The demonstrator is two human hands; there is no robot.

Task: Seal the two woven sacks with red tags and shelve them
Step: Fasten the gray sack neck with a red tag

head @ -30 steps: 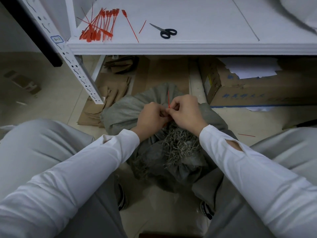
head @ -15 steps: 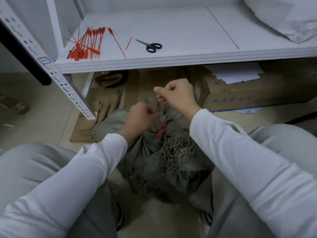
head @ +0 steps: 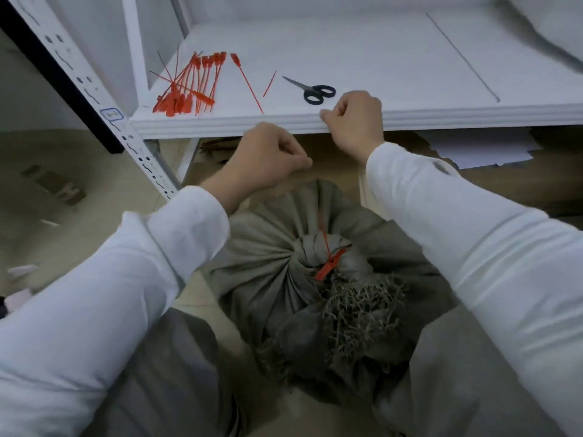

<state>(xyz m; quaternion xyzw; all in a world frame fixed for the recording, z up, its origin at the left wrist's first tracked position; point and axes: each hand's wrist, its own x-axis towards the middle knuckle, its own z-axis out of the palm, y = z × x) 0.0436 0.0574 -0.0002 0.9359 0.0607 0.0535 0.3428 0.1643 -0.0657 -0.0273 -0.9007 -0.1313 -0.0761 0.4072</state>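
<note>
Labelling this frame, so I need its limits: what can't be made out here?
- Head view: whether the left hand or right hand holds anything; curled fingers face away.
- White bundle: cut off by the top right edge.
- Red tag on the grey sack: its thin tail fades into blur.
- Box under the shelf: mostly hidden by shelf and right sleeve.

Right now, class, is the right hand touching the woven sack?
Apart. Head view: the right hand is up at the shelf edge, cardboard visible between it and the woven sack.

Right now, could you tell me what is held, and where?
Cannot tell: left hand and right hand are curled, nothing visible inside; red tag tail fades below.
</note>
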